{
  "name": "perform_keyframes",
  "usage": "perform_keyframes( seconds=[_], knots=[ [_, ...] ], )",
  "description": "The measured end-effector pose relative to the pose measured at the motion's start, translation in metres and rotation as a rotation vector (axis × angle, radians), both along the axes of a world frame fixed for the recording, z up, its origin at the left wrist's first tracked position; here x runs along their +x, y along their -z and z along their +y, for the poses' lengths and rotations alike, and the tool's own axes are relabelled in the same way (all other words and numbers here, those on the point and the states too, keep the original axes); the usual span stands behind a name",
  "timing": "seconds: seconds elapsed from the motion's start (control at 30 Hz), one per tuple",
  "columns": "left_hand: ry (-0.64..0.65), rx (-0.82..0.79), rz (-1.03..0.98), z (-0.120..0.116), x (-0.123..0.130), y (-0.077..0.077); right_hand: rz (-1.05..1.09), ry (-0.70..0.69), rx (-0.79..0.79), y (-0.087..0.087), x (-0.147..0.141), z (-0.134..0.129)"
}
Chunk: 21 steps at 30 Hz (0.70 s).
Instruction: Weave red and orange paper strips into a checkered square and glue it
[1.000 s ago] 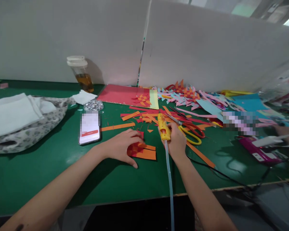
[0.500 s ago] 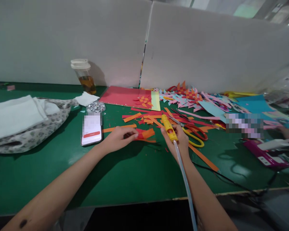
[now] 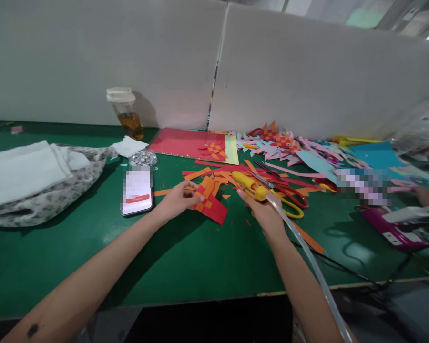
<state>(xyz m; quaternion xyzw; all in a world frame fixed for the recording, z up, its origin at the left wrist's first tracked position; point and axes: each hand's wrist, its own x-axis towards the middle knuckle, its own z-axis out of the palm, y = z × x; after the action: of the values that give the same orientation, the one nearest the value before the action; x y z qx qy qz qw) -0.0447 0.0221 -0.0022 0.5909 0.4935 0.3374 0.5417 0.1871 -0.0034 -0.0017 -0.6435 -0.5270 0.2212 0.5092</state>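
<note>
Between the fingers of my left hand (image 3: 180, 197) is a woven paper piece (image 3: 209, 202) of red and orange strips, its checkered face showing and loose strip ends spreading out. My right hand (image 3: 266, 209) is closed round a yellow hot glue gun (image 3: 250, 186), whose nozzle points up and left. A clear glue stick (image 3: 307, 243) trails from the gun's back over my right forearm. The gun and the woven piece are apart. Just beyond both hands lies a heap of red and orange paper strips (image 3: 232, 176). Scissors (image 3: 289, 202) with yellow and red handles are partly behind my right hand.
Left of my left hand lies a phone (image 3: 137, 193), with silver sequins (image 3: 143, 157) and a lidded drink cup (image 3: 127, 114) behind. A cloth bag (image 3: 57, 205) sits far left. At right are a purple power strip (image 3: 393, 228), a black cord and coloured paper scraps (image 3: 264, 145).
My left hand has turned the woven piece so its checkered face shows. My right hand has tilted the glue gun leftward, and the glue stick has swung to the right.
</note>
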Motion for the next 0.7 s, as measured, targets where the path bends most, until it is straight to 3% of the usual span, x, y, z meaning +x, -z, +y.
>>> perform_keyframes(
  seconds=[0.17,0.27,0.43,0.7],
  knots=[
    [-0.026,0.591,0.418,-0.003,-0.002,0.003,0.184,-0.001,-0.121,-0.004,-0.002,0.001],
    [0.056,0.796,0.577,-0.004,-0.001,0.006,0.216,-0.013,-0.139,-0.005,-0.003,0.001],
    [0.233,0.782,0.719,-0.007,0.003,0.012,0.329,-0.050,-0.141,-0.007,-0.005,0.001],
    [0.276,0.774,0.763,-0.009,0.002,0.009,0.409,-0.048,-0.165,-0.008,-0.004,0.002]
  ],
)
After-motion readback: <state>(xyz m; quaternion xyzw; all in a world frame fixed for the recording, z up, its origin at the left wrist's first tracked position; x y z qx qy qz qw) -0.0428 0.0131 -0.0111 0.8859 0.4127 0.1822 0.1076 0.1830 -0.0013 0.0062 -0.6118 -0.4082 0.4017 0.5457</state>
